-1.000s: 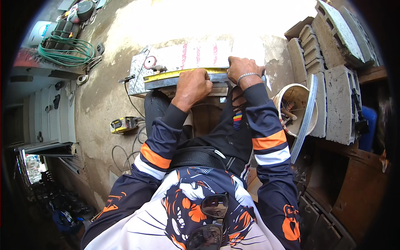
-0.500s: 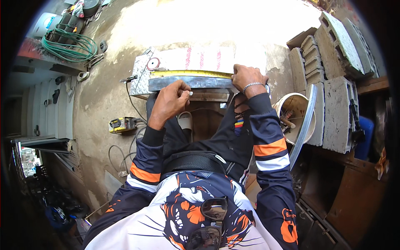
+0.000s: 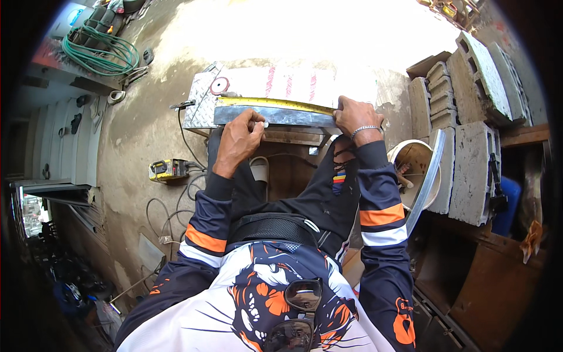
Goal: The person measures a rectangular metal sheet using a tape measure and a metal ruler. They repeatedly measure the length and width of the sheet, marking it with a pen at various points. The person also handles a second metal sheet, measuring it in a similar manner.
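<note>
right hand [image 3: 355, 117] clamped on right end of metal bar [image 3: 272, 115] on surface [image 3: 202, 108]; left hand [image 3: 241, 139] pinches small white piece against bar's near edge.

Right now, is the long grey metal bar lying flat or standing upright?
Lying flat: the long grey metal bar rests lengthwise across the bench, right hand at its end.

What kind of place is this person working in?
Probably an outdoor workshop or building yard: stacked concrete blocks, a coiled green hose and a yellow power tool lie on rough ground around a metal bar.
</note>
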The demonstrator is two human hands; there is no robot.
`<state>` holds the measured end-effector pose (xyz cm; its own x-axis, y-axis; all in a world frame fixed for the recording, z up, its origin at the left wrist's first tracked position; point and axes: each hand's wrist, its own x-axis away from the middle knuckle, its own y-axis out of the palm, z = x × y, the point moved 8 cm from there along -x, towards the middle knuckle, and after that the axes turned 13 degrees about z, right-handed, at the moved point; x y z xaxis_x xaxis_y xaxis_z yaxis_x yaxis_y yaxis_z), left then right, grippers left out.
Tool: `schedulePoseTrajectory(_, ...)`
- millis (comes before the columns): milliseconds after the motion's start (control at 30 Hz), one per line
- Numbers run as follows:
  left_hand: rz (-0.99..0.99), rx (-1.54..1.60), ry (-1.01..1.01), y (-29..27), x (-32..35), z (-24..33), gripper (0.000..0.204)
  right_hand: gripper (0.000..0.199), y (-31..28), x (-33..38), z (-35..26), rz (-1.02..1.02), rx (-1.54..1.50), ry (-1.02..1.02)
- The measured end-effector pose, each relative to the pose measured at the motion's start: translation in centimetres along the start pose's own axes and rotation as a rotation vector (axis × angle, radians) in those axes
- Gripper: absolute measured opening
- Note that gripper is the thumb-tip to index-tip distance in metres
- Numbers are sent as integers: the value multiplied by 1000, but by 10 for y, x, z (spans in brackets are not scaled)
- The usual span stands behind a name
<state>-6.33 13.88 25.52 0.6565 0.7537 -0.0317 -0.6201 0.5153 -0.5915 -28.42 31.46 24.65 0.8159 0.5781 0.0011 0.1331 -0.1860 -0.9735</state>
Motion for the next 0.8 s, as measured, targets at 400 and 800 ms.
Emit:
schedulePoseTrajectory(400,370,101,30,-52,-23,-17,25,27,-5,2,-2,-31,-1,-5)
schedulePoseTrajectory(800,398,219,-13,-56,-24,-32,18,32,-8,-3,-4,-107,-43,1)
